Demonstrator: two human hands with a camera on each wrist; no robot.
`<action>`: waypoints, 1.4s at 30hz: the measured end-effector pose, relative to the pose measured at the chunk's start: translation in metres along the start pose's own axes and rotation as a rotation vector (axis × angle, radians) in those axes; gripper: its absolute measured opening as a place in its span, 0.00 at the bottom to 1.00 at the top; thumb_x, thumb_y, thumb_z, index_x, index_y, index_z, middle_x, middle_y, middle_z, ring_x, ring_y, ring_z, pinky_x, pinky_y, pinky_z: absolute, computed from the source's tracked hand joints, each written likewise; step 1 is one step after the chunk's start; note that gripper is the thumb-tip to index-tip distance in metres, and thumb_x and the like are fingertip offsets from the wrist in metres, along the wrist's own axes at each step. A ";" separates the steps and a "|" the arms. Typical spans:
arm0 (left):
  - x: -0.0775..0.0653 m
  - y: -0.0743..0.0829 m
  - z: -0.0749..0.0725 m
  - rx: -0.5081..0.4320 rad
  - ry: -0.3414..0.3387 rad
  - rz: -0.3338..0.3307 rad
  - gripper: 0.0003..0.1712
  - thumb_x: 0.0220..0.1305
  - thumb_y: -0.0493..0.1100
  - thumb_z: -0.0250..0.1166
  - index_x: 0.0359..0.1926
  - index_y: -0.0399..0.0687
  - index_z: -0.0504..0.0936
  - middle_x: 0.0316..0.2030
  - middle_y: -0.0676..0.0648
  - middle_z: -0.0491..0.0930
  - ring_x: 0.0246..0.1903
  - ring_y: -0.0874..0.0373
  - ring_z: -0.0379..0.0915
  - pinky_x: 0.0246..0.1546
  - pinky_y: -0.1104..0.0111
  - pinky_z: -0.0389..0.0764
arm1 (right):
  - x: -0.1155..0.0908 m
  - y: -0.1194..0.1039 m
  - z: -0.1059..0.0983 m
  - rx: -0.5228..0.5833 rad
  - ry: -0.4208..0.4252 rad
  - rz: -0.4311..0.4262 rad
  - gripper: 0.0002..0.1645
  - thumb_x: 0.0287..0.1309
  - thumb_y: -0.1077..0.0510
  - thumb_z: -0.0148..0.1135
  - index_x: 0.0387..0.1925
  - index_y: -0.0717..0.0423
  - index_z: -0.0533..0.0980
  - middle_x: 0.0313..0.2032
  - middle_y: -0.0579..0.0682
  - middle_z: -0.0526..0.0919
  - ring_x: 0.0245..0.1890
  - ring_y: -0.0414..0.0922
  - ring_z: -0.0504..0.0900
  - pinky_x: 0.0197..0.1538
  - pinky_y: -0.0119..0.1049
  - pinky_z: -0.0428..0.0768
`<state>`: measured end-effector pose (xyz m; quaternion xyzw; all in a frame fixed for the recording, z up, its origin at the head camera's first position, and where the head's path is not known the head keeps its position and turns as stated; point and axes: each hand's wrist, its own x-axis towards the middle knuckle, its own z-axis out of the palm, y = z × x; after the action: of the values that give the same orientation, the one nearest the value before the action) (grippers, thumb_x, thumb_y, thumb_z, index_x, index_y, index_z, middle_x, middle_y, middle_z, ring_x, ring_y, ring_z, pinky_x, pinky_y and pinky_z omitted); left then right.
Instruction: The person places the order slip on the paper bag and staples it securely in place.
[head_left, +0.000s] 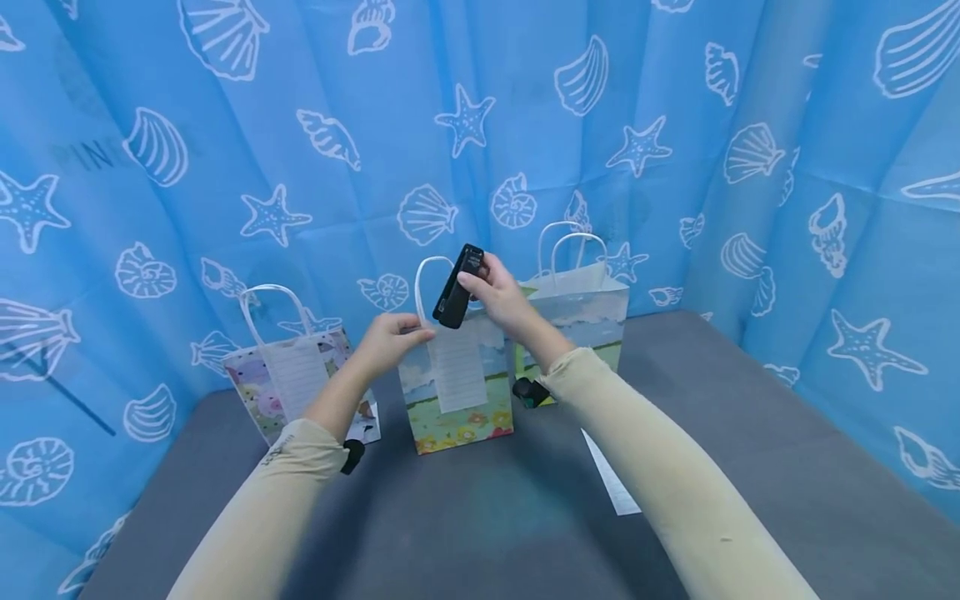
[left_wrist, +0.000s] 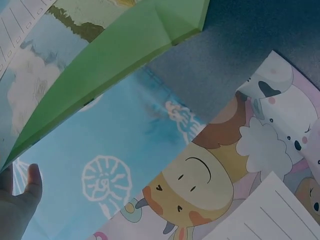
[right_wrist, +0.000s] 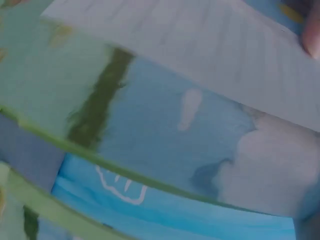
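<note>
At the centre of the head view stands a paper gift bag point(head_left: 422, 404) with a meadow and flower print and white handles. A lined white paper strip point(head_left: 461, 375) hangs down its front. My left hand point(head_left: 386, 342) pinches the bag's top edge at its left corner, beside a handle. Above that edge, my right hand point(head_left: 504, 298) grips a black stapler point(head_left: 452, 298), tilted, near the strip's upper end. The strip's top is hidden behind the stapler. In the right wrist view the lined strip point(right_wrist: 175, 45) lies over the bag's printed front point(right_wrist: 160, 120), with one fingertip at the upper right corner.
To the left stands an animal-print bag point(head_left: 258, 392) bearing its own lined strip point(head_left: 296, 375). Behind my right forearm is another meadow-print bag point(head_left: 600, 321). A loose white strip point(head_left: 611, 479) lies on the grey table point(head_left: 465, 525). A blue shell-patterned curtain point(head_left: 480, 67) hangs behind.
</note>
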<state>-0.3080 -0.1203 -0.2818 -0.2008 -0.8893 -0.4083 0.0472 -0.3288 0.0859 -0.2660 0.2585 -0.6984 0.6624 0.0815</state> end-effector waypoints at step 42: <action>0.008 0.004 0.001 -0.029 -0.034 -0.103 0.19 0.70 0.45 0.60 0.54 0.37 0.81 0.52 0.39 0.80 0.55 0.45 0.73 0.55 0.51 0.72 | 0.012 -0.009 -0.003 -0.061 -0.182 0.136 0.34 0.70 0.60 0.54 0.71 0.59 0.53 0.58 0.67 0.72 0.57 0.58 0.75 0.60 0.49 0.71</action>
<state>-0.3133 -0.1150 -0.2776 -0.1622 -0.8932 -0.4193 0.0080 -0.3356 0.0857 -0.2518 0.2669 -0.7389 0.6184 -0.0197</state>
